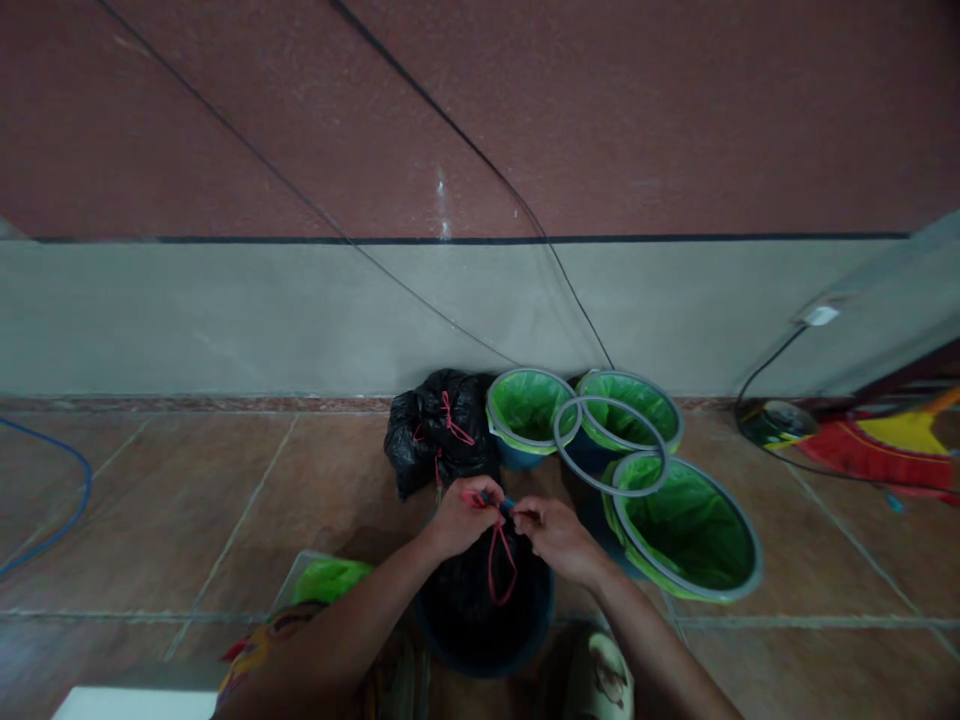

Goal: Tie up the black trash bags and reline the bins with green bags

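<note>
A red drawstring point(501, 560) hangs in a loop over the black bag point(480, 600) that lines a dark blue bin point(487, 650) at the lower middle of the view, on the tiled floor point(225, 520). Both hands meet above the bin's mouth. The left hand point(459, 518) has its fingers pressed together, pinching the red drawstring at the top of the loop; the right hand point(553, 535), just at 3 o'clock from it, pinches the same string, fingertips almost touching those of the left.

At 11 o'clock from the hands, near them, a tied black rubbish bag point(439, 430) sits on the floor against the wall, a red string knotted round its neck. At 1 o'clock stand two small bins with green liners point(529, 410) point(634, 400), side by side at the foot of the wall. A loose grey ring point(609, 445) rests tilted across their rims and reaches to a larger green-lined bin point(686, 525), which stands at 3 o'clock from the hands, leaning toward the camera.

At 8 o'clock, beside the left forearm, a clear container with something green point(330, 578) inside sits on the floor. Far out at 3 o'clock lies a red and yellow broom head point(892, 445) near a coiled black cable point(772, 420). At 9 o'clock, well apart, a blue cable point(71, 500) curves over the tiles.
</note>
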`<state>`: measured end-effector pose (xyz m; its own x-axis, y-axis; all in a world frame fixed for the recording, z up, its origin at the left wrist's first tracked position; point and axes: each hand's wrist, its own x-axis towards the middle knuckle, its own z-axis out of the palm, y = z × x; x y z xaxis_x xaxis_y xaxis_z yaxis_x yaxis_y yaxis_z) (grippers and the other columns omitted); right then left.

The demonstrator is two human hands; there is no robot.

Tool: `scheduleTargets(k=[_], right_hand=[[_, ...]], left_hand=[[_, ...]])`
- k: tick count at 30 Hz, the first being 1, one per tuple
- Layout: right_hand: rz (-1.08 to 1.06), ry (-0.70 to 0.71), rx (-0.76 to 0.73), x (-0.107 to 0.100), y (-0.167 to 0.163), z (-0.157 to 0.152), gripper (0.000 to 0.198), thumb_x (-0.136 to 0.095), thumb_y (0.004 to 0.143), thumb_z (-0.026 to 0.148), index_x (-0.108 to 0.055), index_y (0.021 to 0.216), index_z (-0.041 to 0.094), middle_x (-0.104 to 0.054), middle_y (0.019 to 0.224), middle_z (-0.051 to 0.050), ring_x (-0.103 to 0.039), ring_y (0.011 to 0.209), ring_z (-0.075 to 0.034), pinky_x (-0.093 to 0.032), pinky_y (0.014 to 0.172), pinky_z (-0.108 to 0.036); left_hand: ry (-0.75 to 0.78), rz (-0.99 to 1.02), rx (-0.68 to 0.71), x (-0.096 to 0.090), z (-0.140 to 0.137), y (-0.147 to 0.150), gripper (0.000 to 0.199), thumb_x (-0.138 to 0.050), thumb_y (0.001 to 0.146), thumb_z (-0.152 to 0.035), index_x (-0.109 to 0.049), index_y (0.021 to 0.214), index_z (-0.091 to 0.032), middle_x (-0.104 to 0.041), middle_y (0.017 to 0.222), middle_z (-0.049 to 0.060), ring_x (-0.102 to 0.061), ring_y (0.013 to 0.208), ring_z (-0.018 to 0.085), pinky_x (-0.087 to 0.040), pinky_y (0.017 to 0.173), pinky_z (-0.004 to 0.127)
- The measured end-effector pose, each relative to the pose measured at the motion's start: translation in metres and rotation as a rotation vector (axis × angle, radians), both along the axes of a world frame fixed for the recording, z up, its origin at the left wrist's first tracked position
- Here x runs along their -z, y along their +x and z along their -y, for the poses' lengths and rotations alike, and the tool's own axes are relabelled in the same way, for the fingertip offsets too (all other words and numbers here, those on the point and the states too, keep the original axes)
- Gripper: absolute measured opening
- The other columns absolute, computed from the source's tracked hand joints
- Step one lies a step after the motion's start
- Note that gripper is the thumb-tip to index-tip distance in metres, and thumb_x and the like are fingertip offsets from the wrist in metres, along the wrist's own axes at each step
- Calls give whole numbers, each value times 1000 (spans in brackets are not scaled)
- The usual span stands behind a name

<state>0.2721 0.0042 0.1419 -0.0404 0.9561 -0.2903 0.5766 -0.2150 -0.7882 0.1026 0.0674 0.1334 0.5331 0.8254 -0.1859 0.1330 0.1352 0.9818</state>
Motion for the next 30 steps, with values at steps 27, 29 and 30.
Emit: scheduleTargets(k=[27,29,30], right_hand=[[-235,-41,124,12,-1,-7,23,-49,77,32,-66,70,19,-70,68,-2,-59,60,-13,-43,57,-23],[-197,-42,138,10,1,-7,22,-48,77,32,-65,69,19,-65,62,0,-57,57,-12,-42,57,-23],[-180,-41,145,9,2,-6,22,-47,76,32,-64,68,20,-61,59,1,-55,55,-12,-42,57,-23]], left_hand=[[-217,121,-26,-1,6,6,18,-75,67,-28,-62,70,-15,-70,63,0,-67,60,13,-51,64,25],[-227,116,-14,0,4,5,18,-74,69,-30,-63,70,-15,-72,66,2,-67,63,14,-51,67,25],[-215,100,-11,0,3,4,17,-73,71,-30,-64,69,-15,-73,68,2,-67,64,14,-51,67,25]])
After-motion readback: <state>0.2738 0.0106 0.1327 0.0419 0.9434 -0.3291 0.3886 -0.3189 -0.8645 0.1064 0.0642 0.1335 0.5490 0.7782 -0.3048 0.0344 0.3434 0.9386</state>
